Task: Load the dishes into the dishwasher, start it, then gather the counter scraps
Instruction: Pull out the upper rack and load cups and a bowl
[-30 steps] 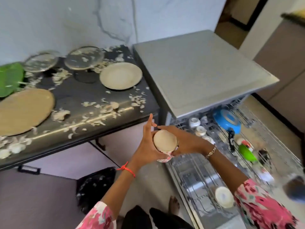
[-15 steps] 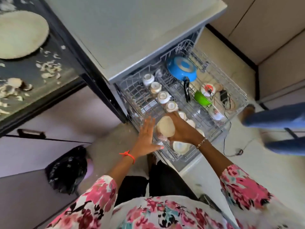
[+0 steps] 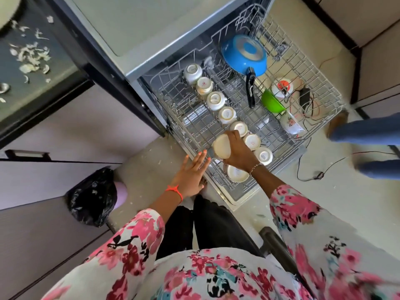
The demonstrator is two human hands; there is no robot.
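step: slotting one more cup (image 3: 221, 149) into the pulled-out rack (image 3: 322, 83) of the dishwasher (image 3: 151, 29)
where it is: upside down, over the near left corner of the rack, just beside the row of cups (image 3: 215, 100) already parked mouth-down
right hand (image 3: 240, 152): fingers curled round the cup from the side
left hand (image 3: 191, 177): flat, fingers spread and straight, by the rack's near edge, holding nothing
how I'd do it: keep it mouth-down, drop it between the tines in a free slot, don't clink its neighbours, let go only once it sits steady
cup looks: cream, round plain base facing up, sides mostly hidden by fingers
to do: start it, then the scraps (image 3: 32, 57) on the counter (image 3: 60, 83)
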